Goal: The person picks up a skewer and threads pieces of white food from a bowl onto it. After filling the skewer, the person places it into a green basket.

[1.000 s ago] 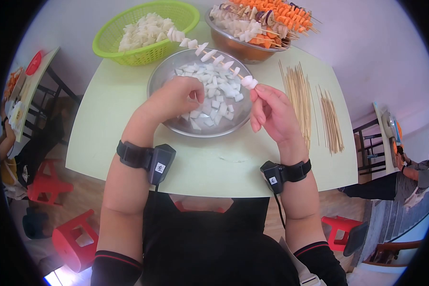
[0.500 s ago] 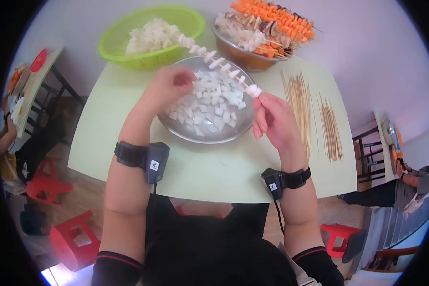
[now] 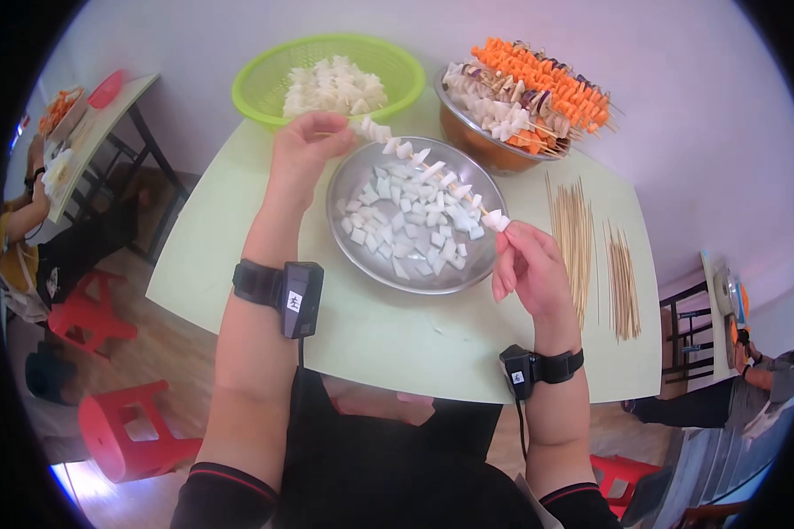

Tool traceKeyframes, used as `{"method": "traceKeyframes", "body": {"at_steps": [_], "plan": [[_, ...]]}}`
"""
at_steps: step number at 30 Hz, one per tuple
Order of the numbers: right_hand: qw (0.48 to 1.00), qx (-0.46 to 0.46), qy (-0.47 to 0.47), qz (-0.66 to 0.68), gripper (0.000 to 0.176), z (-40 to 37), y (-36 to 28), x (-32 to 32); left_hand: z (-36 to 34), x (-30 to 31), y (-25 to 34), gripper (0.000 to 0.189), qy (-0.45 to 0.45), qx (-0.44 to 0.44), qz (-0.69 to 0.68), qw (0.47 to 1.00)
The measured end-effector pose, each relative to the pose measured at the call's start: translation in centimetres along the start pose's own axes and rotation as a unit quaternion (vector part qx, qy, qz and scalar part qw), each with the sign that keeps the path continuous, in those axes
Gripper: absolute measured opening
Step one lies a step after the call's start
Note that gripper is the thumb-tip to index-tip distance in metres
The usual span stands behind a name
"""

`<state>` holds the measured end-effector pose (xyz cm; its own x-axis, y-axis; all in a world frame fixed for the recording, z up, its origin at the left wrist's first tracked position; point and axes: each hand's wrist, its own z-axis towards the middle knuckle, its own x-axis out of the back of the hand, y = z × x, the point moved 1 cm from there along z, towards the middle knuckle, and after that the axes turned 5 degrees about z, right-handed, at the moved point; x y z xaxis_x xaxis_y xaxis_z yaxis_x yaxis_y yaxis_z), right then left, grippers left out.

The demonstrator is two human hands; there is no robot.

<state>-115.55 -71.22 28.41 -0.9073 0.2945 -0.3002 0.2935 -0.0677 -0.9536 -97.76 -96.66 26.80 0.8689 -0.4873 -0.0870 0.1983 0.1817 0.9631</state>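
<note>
A skewer of white pieces (image 3: pixel 428 169) slants over a round metal tray (image 3: pixel 351 256) that holds many loose white cubes (image 3: pixel 406 220). My right hand (image 3: pixel 532 260) pinches the skewer's lower right end with thumb and fingertips. At the upper left end is my left hand (image 3: pixel 307 150), its thumb and fingers brought together beside the last white piece. Whether those fingertips touch the skewer is hard to make out.
Behind the tray stand a green basket (image 3: pixel 249 93) of white pieces and a metal bowl (image 3: pixel 472 132) heaped with loaded skewers. Bare sticks (image 3: pixel 573 247) lie at the right, with a shorter bundle (image 3: pixel 624 286) beside them. People sit at tables on both sides.
My left hand has moved from over the tray's left side to the skewer's upper left end, its fingers closing. The whole view has shifted, with the tray and bowls lower and further right.
</note>
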Motion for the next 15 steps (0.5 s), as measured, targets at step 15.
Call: {"method": "traceKeyframes", "body": {"at_steps": [15], "plan": [[1.000, -0.003, -0.003, -0.020, 0.028, -0.12, -0.06, -0.30, 0.15, -0.04, 0.13, 0.020, 0.049, -0.058, 0.009, 0.997]]}}
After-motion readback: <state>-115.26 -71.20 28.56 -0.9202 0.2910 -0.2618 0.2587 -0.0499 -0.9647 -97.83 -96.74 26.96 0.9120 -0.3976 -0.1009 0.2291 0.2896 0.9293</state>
